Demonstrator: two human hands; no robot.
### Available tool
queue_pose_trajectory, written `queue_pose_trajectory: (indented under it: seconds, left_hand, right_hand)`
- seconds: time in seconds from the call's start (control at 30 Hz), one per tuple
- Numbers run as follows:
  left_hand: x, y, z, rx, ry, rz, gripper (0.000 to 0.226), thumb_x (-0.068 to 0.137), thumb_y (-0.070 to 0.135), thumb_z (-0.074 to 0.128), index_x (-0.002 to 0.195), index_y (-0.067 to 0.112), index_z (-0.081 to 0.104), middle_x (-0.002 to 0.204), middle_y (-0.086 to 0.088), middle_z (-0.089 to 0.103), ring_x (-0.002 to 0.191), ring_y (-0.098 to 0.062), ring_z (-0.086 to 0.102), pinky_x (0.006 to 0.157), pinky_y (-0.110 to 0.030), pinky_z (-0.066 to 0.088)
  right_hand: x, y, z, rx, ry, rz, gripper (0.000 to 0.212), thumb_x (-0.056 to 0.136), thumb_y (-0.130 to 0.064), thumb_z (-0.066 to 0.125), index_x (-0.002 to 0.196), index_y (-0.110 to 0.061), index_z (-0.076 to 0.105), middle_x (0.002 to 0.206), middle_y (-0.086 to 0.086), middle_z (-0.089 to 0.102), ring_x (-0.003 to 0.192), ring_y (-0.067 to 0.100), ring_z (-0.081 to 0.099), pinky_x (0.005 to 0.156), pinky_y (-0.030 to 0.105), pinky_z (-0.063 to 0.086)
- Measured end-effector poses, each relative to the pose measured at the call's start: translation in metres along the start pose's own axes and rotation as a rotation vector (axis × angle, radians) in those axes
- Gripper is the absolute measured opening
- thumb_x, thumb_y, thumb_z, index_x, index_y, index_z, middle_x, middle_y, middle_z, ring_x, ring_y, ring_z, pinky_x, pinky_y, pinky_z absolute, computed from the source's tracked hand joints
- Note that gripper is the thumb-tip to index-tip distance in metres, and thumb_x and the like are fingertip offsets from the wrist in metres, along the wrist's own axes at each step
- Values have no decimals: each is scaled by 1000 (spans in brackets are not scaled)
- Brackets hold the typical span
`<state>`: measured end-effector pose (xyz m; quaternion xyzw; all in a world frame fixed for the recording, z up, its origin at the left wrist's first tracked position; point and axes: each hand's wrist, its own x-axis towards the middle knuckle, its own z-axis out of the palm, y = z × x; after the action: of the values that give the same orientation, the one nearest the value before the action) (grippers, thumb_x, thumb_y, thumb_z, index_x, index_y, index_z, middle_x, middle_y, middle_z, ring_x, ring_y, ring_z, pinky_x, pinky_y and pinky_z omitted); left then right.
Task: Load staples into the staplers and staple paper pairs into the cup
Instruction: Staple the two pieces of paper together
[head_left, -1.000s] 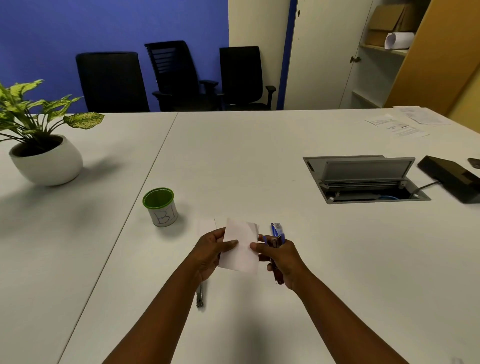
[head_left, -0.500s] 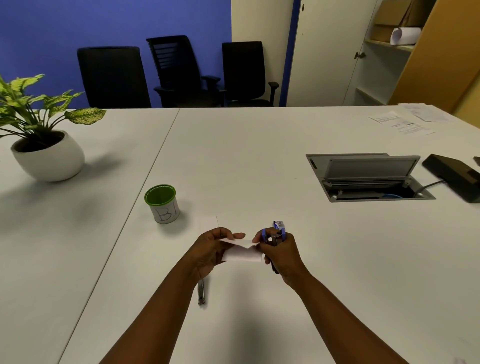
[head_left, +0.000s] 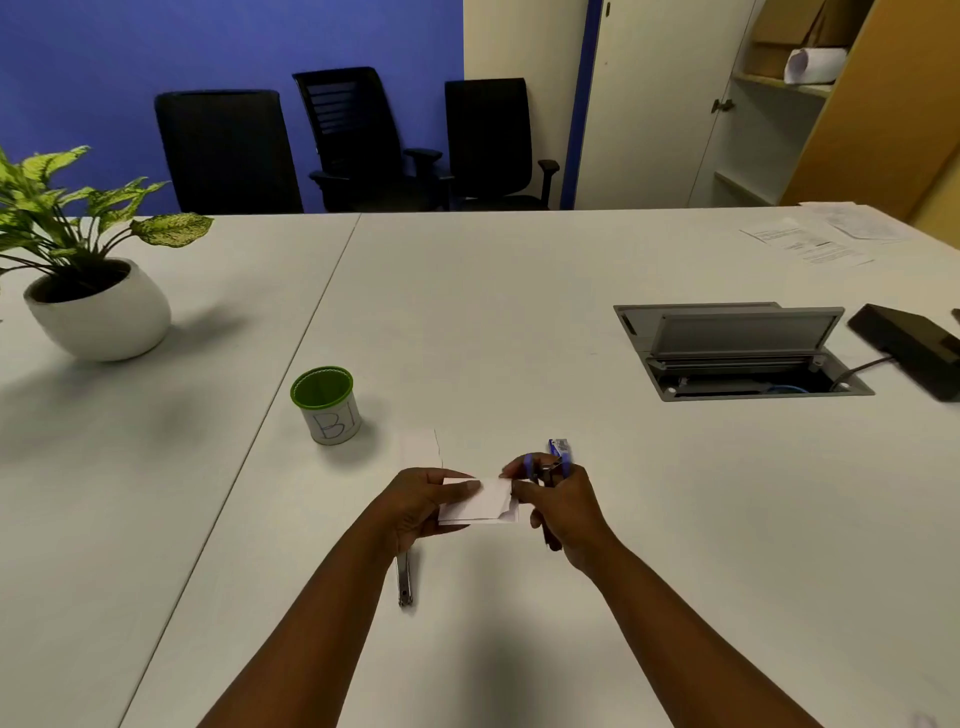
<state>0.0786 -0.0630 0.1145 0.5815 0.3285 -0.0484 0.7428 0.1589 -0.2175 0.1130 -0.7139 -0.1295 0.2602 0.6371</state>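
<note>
While the left hand (head_left: 415, 501) pinched the left edge of the paper (head_left: 480, 505) between thumb and fingers, the right hand (head_left: 558, 501) held a blue stapler (head_left: 556, 465) in its curled fingers at the paper's right edge. The paper hung just above the white table (head_left: 519, 312), between the two hands, with a second sheet showing under its lower right corner. Whether the stapler's mouth was already over the paper could not be told. Another slip of paper (head_left: 420, 448) lay flat on the table just beyond the left hand. A metal stapler (head_left: 404, 579) lay on the table, partly hidden beneath the left wrist. The cup (head_left: 326, 405), green inside and marked B1, stood upright to the left of the hands, well apart from them. A potted plant (head_left: 88, 291) stood at the far left, and an open cable box (head_left: 737, 353) sat in the table at the right.
</note>
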Motion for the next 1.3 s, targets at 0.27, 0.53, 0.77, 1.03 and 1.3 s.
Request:
queue_pose_trajectory:
  seconds: [0.27,0.53,0.77,1.03,1.3]
  left_hand:
    - [3,1,0,76,117,97,12,74,2,73,76,14,68,76,-4,67,67,-15,62,48,-18,54]
    - [6,-3,-1,-32,153,88,9,77,9,72,81,3,67,70,-6,62,65,-16,60,47,-20,54]
    - [7,-2,-1,37,156,151,7,76,9,73,72,11,68,71,-6,66,62,-14,63,47,-19,53]
    - [4,-2,8,142,69,119,8,80,14,69,80,8,65,72,-6,62,64,-14,60,52,-21,52]
    - [1,2,6,125,85,120,16,84,16,65,96,4,65,83,-9,62,71,-16,59,53,-23,52]
  right_hand:
    - [0,-4,-1,74,-83,308,19,75,-24,75,80,-9,65,66,0,71,56,9,69,36,15,34]
    - [2,-3,-1,107,-79,240,15,74,1,72,71,-11,64,57,-4,67,49,6,66,38,12,39]
    - [3,-7,0,80,-122,276,9,77,-20,72,77,-15,65,74,0,70,62,9,68,41,15,35]
    - [4,-8,3,-68,-154,230,12,75,-15,73,82,-8,66,68,-2,62,61,7,56,41,15,38]
    - [8,-12,-2,-73,-266,185,19,78,-7,69,67,-23,70,61,-9,67,60,5,58,48,15,40]
